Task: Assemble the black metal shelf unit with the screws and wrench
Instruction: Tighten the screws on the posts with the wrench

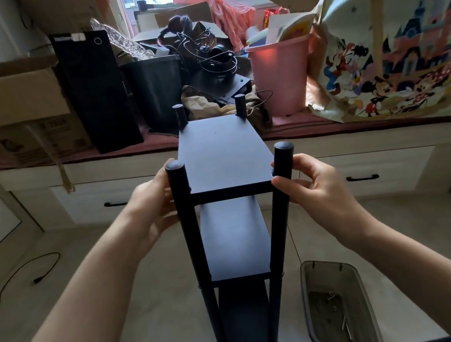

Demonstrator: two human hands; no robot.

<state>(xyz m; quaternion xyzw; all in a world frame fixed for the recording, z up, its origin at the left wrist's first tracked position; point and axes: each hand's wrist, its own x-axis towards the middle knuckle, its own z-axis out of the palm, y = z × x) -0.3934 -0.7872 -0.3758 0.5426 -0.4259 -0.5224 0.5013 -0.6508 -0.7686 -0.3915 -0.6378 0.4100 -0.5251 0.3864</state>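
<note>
Item: black metal shelf unit, three tiers visible, standing upright on the floor directly in front of the person.
Landmark: top panel of the shelf unit; all places below are given from it.
Posts: four round black uprights, one at each corner, each ending in a capped stub above the panel; near-left post, near-right post.
Lower tiers: middle panel below, a third lower still, in shadow.
Left hand: at the near-left corner, fingers curled round the post just beneath the panel's edge.
Right hand: at the near-right corner, thumb and fingers pinching the post at panel level.
Hardware: grey plastic tray on the floor, below and right of the panel, near the unit's foot; small screws and a thin bent key, probably the wrench, lie in it.
Background: window ledge beyond the far edge, carrying a pink bucket, cardboard boxes and a printed bag.
Stage, judged: frame looks largely built; hands appear to be steadying or testing it.
Handling, judged: rigid, moderately light, tall and narrow, so prone to tipping; painted tube likely smooth.
Best hold, judged: two posts near a panel joint, not the panel's thin edge.
</note>
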